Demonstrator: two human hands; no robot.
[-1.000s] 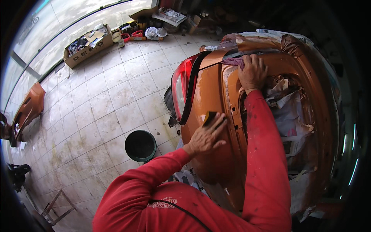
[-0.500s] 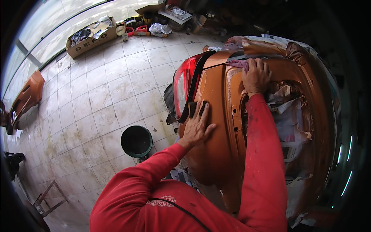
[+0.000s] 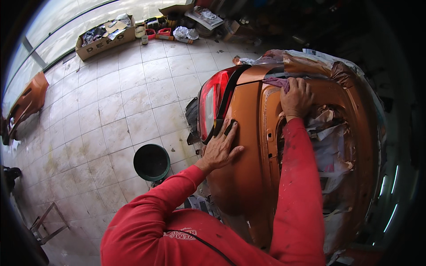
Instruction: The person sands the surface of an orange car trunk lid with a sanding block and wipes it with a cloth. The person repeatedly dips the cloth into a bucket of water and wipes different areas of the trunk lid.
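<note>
My left hand [image 3: 222, 145] lies with its fingers spread on the orange car body panel [image 3: 245, 133], beside the lower end of the red-and-clear tail light [image 3: 212, 99]. Under those fingers is a small dark sanding pad [image 3: 228, 128], mostly covered by them. Farther off and to the right, my right hand [image 3: 296, 98] is closed around a crumpled purple cloth [image 3: 277, 82], resting at the upper edge of the opening in the panel. Crumpled masking paper [image 3: 326, 117] fills that opening.
A dark green bucket [image 3: 151, 161] stands on the tiled floor [image 3: 111, 128] left of the car. Another orange body part [image 3: 30, 102] leans at the far left. At the back are a cardboard box of scraps [image 3: 105, 42] and several cans and papers. A metal frame [image 3: 49, 224] stands lower left.
My left hand has slid slightly left toward the tail light, with the pad beneath its fingers. My right hand still grips the cloth at the same place. The whole view has shifted a little.
</note>
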